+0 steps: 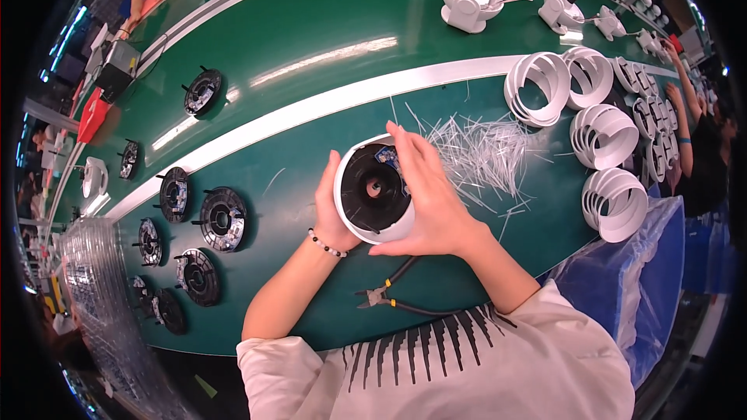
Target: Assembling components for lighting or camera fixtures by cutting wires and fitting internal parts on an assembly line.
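Observation:
A white round camera housing (394,231) is held up between my two hands over the green table. Inside it sits a black disc (359,206) with a round hole in its middle and a bit of blue circuit board near the upper rim. My left hand (330,218) wraps the housing's left side. On the other side, my right hand (434,198) presses against the wall, its fingers reaching over the top edge and hiding part of the disc. Below them, a pair of diagonal cutters (377,295) with black and yellow handles lies on the table.
Clipped white plastic strips (486,155) lie heaped right of my hands. Stacked white rings (615,206) line the right edge. Several black discs with circuit boards (223,219) are at the left. White camera bodies (470,8) stand on the conveyor (334,15); other people work along it.

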`<state>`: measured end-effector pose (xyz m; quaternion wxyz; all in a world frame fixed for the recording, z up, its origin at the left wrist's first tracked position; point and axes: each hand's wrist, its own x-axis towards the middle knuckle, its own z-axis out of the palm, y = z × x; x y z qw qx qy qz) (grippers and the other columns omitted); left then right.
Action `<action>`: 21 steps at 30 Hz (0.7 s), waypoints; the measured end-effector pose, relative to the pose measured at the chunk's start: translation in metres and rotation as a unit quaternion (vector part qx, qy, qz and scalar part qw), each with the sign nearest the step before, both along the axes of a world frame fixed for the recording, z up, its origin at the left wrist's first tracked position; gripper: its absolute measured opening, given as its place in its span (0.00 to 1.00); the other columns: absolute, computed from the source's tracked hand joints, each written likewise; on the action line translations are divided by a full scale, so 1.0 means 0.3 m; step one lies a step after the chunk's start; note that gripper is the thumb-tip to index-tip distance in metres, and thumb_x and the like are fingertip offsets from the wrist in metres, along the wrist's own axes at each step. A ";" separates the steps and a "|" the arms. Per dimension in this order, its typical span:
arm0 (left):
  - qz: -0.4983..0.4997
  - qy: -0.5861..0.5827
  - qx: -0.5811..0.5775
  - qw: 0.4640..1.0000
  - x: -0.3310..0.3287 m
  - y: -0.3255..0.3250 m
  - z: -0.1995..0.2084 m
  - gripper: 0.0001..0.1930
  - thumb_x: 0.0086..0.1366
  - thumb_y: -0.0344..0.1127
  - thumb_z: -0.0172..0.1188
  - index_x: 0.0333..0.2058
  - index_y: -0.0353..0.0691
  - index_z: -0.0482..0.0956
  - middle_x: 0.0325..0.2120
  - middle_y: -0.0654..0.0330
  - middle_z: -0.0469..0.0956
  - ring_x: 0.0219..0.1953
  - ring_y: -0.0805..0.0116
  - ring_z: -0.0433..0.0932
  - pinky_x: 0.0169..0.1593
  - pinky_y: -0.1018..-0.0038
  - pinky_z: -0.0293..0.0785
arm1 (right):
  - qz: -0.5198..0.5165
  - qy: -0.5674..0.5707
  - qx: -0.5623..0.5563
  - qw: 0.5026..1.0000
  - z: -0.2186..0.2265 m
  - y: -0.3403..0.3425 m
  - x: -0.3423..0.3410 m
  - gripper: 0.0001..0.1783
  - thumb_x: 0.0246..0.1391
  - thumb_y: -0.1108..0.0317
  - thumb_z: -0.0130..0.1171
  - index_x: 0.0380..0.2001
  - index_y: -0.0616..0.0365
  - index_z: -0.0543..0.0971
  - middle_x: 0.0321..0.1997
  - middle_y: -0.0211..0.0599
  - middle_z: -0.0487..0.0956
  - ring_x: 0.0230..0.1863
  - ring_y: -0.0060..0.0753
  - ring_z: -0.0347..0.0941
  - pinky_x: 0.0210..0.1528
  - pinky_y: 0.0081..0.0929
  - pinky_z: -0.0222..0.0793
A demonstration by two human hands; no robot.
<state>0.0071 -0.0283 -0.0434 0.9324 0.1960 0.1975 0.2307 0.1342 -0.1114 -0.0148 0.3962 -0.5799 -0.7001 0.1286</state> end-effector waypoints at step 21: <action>-0.040 -0.062 0.060 0.995 0.004 -0.038 0.007 0.33 0.49 0.51 0.46 0.50 0.35 0.59 0.46 0.52 0.66 0.47 0.59 0.67 0.49 0.65 0.65 | -0.061 0.013 -0.001 0.998 0.042 -0.053 -0.003 0.67 0.13 0.53 0.70 0.56 0.68 0.43 0.56 0.49 0.56 0.55 0.50 0.52 0.53 0.40 0.49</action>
